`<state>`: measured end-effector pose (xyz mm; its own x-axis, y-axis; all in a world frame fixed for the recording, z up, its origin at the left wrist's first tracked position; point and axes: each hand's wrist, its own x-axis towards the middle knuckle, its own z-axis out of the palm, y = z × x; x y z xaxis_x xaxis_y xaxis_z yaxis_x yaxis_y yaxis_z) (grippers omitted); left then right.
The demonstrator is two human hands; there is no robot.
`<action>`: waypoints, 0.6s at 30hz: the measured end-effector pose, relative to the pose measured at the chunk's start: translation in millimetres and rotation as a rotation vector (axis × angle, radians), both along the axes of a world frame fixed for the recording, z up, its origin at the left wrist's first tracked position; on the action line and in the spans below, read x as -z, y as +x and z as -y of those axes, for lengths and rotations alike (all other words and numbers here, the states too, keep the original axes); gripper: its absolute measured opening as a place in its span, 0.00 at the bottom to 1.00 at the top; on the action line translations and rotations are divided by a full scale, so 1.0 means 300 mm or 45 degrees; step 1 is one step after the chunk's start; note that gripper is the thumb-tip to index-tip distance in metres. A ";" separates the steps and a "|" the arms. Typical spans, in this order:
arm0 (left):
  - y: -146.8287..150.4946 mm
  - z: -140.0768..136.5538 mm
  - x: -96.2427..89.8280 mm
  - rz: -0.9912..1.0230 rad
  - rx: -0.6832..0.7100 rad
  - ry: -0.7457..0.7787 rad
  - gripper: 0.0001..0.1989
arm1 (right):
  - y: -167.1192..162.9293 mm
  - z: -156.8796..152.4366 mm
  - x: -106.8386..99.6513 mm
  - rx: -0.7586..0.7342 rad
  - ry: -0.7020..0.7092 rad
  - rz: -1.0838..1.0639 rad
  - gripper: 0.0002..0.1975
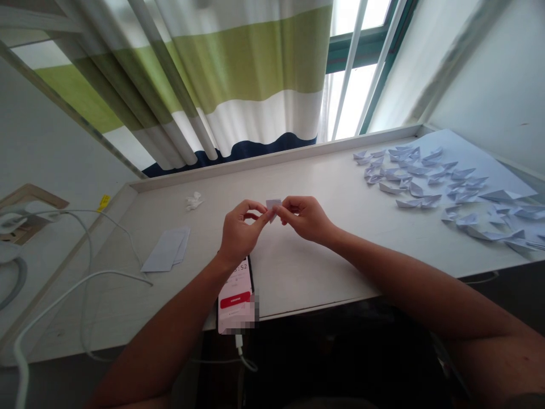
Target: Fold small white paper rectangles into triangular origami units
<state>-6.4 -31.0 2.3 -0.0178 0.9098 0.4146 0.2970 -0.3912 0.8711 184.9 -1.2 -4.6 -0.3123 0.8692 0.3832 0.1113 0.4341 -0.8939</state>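
1. At the dial's centre, a small folded paper (273, 203) is held up between both hands, the left hand (242, 228) pinching from 8 o'clock, the right hand (309, 218) from 3.
2. Uneven pressure could skew a crease or tear it, since little paper shows beyond the fingertips.
3. At 7 o'clock, the phone (235, 298) lies at the near edge of the surface (313, 281); a snagged charging cable (239, 342) could drag it off.
4. A careless rightward sweep could scatter the paper boats (419, 202) around 3 o'clock.
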 end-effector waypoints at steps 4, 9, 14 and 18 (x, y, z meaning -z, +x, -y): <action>-0.013 0.006 -0.015 -0.023 0.134 -0.047 0.16 | -0.001 -0.010 0.013 -0.044 0.092 -0.037 0.27; -0.024 0.001 -0.022 0.102 0.318 -0.189 0.17 | 0.011 -0.025 0.016 -0.134 0.069 -0.046 0.26; -0.018 -0.001 -0.020 0.199 0.336 -0.176 0.14 | 0.017 -0.015 0.004 -0.107 -0.015 -0.077 0.26; -0.012 0.001 -0.010 0.236 0.369 -0.124 0.12 | 0.018 -0.014 0.003 -0.080 -0.029 -0.040 0.27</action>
<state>-9.8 -31.4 5.5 0.1802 0.9232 0.3393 0.0195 -0.3483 0.9372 190.2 3.1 -5.6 -0.3549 0.8568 0.3741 0.0562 0.4190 -0.9063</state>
